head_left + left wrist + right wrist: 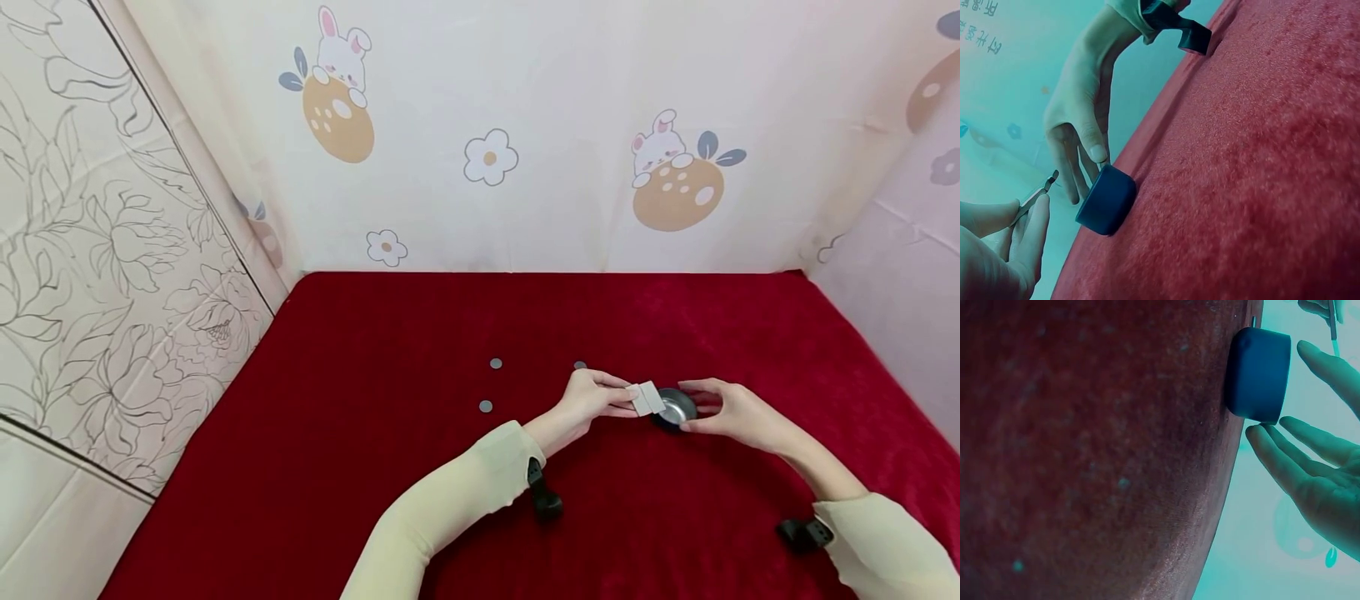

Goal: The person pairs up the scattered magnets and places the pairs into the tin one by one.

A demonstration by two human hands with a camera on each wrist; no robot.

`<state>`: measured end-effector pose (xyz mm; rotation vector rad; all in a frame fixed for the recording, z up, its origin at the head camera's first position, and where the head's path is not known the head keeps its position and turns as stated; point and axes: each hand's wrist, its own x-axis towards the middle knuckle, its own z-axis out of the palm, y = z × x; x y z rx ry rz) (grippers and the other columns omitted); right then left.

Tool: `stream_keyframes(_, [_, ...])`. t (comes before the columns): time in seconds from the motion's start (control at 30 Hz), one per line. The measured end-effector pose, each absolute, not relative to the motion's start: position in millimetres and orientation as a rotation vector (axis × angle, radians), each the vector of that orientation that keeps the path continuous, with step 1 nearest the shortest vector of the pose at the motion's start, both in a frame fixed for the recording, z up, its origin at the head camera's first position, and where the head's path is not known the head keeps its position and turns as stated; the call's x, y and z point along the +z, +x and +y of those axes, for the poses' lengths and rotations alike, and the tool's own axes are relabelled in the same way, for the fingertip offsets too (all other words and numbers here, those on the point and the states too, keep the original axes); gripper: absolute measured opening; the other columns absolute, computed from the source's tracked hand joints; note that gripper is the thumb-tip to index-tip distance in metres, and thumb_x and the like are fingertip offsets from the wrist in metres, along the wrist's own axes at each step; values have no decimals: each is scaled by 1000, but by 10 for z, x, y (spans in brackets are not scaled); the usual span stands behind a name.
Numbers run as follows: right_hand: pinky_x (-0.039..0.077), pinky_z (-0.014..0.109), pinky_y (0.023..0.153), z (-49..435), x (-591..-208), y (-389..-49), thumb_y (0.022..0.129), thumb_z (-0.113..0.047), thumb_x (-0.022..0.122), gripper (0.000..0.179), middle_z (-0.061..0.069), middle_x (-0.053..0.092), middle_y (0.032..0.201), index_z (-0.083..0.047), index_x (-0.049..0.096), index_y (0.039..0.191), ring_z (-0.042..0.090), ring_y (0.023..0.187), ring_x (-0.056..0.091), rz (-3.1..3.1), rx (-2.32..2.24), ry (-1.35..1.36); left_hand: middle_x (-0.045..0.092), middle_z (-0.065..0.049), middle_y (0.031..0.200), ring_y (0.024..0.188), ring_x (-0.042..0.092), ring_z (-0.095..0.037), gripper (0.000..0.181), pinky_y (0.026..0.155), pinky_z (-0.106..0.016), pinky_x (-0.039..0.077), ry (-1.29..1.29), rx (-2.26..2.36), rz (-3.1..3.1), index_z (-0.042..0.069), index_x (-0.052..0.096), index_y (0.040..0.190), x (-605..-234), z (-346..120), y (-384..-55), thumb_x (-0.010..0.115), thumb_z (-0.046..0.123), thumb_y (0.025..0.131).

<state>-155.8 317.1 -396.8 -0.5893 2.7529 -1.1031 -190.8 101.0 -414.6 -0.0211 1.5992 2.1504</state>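
A small flat pale-grey rectangular piece (640,399), crossed by a line, is pinched in my left hand (588,403). In the left wrist view the piece (1034,199) appears edge-on, thin, with a dark tip. Its far end overlaps the left rim of a small round bowl (678,408) in the head view. That bowl is dark outside, shiny metal inside, and stands upright on the red cloth. My right hand (738,412) spreads its fingers and thumb about the bowl's right side, fingertips right at the rim. The right wrist view shows those fingers nearly straight beside the bowl (1259,375).
Two grey discs (496,363) lie on the red cloth (375,467) left of the hands. A third disc (580,365) sits just behind my left hand, partly hidden by it. A patterned curtain (555,133) stands along the table's far edge.
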Motion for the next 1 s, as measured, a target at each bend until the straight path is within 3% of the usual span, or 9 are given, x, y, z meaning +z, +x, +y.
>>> stream_keyframes(0.7, [48, 21, 64, 3154, -4004, -1600, 71, -14, 74, 55, 23, 57, 101, 15, 51, 110, 28, 84, 59, 2770, -1039, -554, 64, -16, 74, 70, 64, -34, 10, 61, -42, 51, -206, 2123, 1659, -9, 67, 83, -4260, 1354, -1922, 65, -8, 73])
stream_keyframes(1.0, [48, 23, 65, 3144, -3987, -1594, 71, -14, 74, 53, 22, 58, 100, 15, 52, 109, 29, 84, 59, 2782, -1027, -549, 64, -14, 69, 62, 65, -29, 7, 56, -35, 52, -245, 2074, 1706, -7, 68, 79, -4297, 1435, -1923, 66, -8, 72])
